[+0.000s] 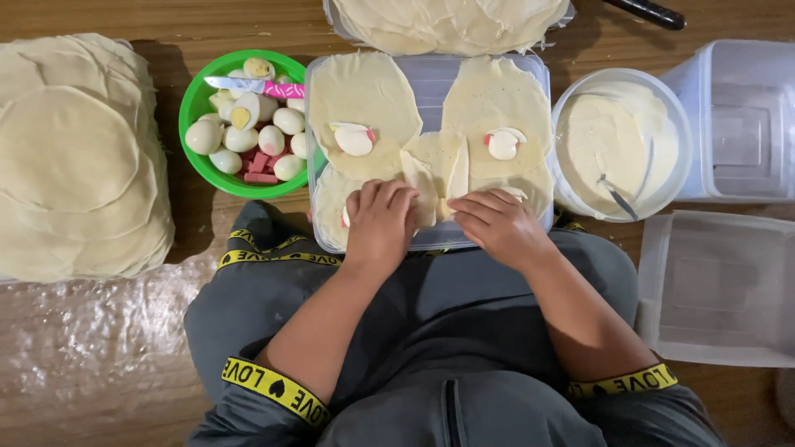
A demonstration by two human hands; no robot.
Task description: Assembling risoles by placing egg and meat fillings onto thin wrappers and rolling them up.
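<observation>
left hand [379, 222], right hand [497, 225]: both pressing folded wrapper [431, 178] | filled wrappers: 2 | bowls: 2

The round bowl [195, 108] is bright green. Inside it the peeled eggs [272, 139] are white, and 1 cut egg [241, 116] shows a yellow middle. The little meat sticks [259, 165] are pinkish red. The knife [257, 86] has a pink handle with tiny dots and a silver blade. The dough sheets [364, 91] are pale cream, like the big stack [74, 157]. The lid [431, 79] under them is see-through grey. The tub [617, 141] holds creamy white paste. The clothes [431, 331] are dark grey with yellow bands [273, 387] carrying black letters. The floor [124, 414] is brown wood.
</observation>
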